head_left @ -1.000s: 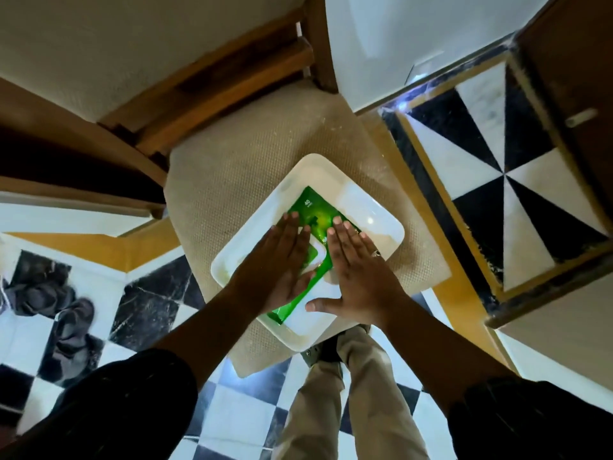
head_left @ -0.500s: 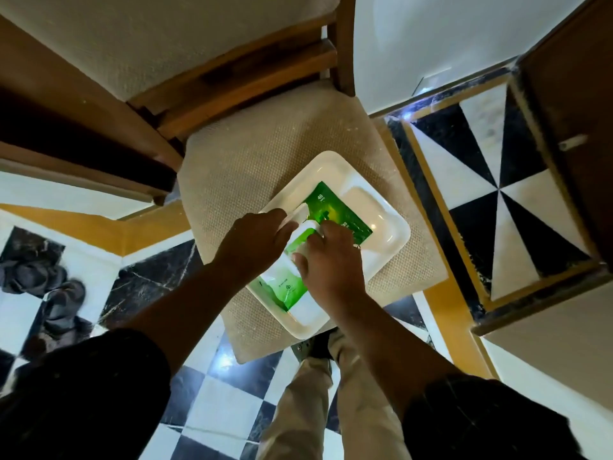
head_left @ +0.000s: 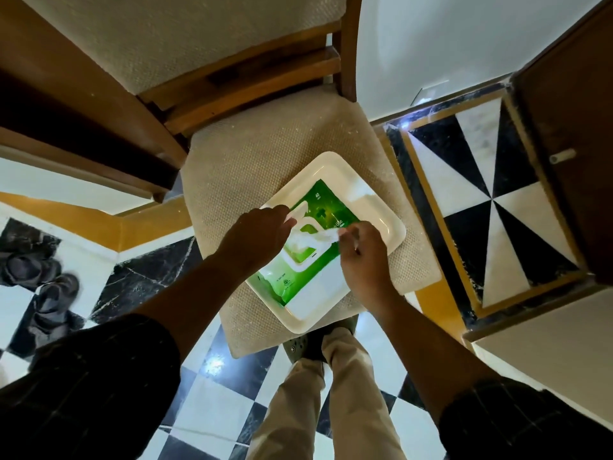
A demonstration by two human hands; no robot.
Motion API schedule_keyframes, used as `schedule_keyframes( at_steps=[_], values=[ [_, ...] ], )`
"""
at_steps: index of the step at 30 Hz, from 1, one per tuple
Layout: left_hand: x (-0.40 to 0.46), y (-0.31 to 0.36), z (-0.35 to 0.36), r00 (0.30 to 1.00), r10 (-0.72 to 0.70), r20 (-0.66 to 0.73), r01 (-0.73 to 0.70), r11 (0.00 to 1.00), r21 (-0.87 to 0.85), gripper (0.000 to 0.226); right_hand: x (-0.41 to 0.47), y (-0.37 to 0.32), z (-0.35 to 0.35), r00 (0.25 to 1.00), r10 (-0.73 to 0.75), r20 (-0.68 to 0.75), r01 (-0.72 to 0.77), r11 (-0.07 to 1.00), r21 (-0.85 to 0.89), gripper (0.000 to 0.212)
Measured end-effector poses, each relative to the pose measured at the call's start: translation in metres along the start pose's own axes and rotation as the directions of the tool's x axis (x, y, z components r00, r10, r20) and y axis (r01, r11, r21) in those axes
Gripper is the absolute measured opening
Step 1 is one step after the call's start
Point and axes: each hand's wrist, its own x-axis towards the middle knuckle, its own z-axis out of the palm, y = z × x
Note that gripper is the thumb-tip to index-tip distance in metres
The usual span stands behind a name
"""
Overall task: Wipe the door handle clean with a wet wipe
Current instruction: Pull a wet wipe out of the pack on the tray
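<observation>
A green wet-wipe pack [head_left: 326, 212] lies in a white square tray [head_left: 381, 210] on a beige chair seat. The pack's white flap lid [head_left: 300, 212] stands open, and my left hand [head_left: 255, 235] holds it back by its edge. My right hand [head_left: 360, 257] pinches a white wet wipe [head_left: 310, 239] that stretches out of the pack's opening. The dark wooden door [head_left: 570, 134] stands at the far right, with a small metal fitting [head_left: 560, 157] on its edge. No door handle shows.
The wooden chair [head_left: 252, 84] with a cushioned seat [head_left: 238, 167] stands against a white wall. Black and white floor tiles [head_left: 481, 200] spread right and below. Dark shoes [head_left: 39, 277] lie at the left. My trouser leg and shoe [head_left: 315, 343] are under the seat's front edge.
Both hands went from lying flat on the pack to working it: the left lifted the flap lid open, and the right now pulls a wipe out. The view has shifted slightly.
</observation>
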Motion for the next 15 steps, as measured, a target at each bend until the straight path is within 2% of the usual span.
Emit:
schedule_keyframes(
  at_steps=[2,4,6,8,10,11,12,13,14,15],
  values=[
    [0.002,-0.001,0.0,1.0,-0.018,0.016,0.019,1.0,-0.021,0.029,-0.009,-0.005,0.01,0.994,-0.095,0.061,0.102,0.989,-0.108,0.038],
    [0.003,-0.001,0.001,0.998,-0.036,0.043,0.037,0.999,-0.026,0.029,-0.012,-0.006,0.021,0.97,-0.208,0.123,0.237,0.921,-0.309,0.055],
    [0.003,-0.002,0.002,0.998,-0.038,0.056,0.04,0.999,-0.02,0.03,-0.012,-0.006,0.03,0.954,-0.274,0.121,0.296,0.805,-0.514,0.041],
    [0.001,-0.002,0.003,0.998,-0.038,0.05,0.038,0.999,-0.015,0.03,-0.011,-0.005,0.035,0.949,-0.305,0.075,0.294,0.779,-0.555,0.02],
    [-0.001,-0.003,0.004,0.999,-0.024,0.036,0.024,1.0,-0.008,0.029,-0.005,-0.002,0.032,0.961,-0.275,-0.016,0.246,0.883,-0.4,0.011],
    [-0.001,-0.003,0.005,0.999,-0.013,0.031,0.013,1.0,-0.004,0.028,0.0,0.003,0.027,0.974,-0.207,-0.098,0.173,0.946,-0.274,0.01],
    [-0.002,-0.004,0.006,1.0,-0.002,0.03,0.002,1.0,0.0,0.027,0.003,0.006,0.018,0.98,-0.077,-0.184,0.058,0.992,-0.108,0.011],
    [-0.003,-0.006,0.006,0.999,0.002,0.034,-0.003,1.0,0.006,0.027,0.006,0.01,0.009,0.967,0.081,-0.241,-0.06,0.994,0.092,0.012],
    [-0.005,-0.008,0.008,0.999,0.003,0.036,-0.003,1.0,0.012,0.028,0.007,0.013,0.0,0.942,0.217,-0.256,-0.146,0.952,0.269,0.011],
    [-0.007,-0.009,0.009,0.999,-0.006,0.038,0.005,1.0,0.019,0.028,0.007,0.016,-0.009,0.925,0.286,-0.248,-0.178,0.907,0.381,0.009]
  ],
)
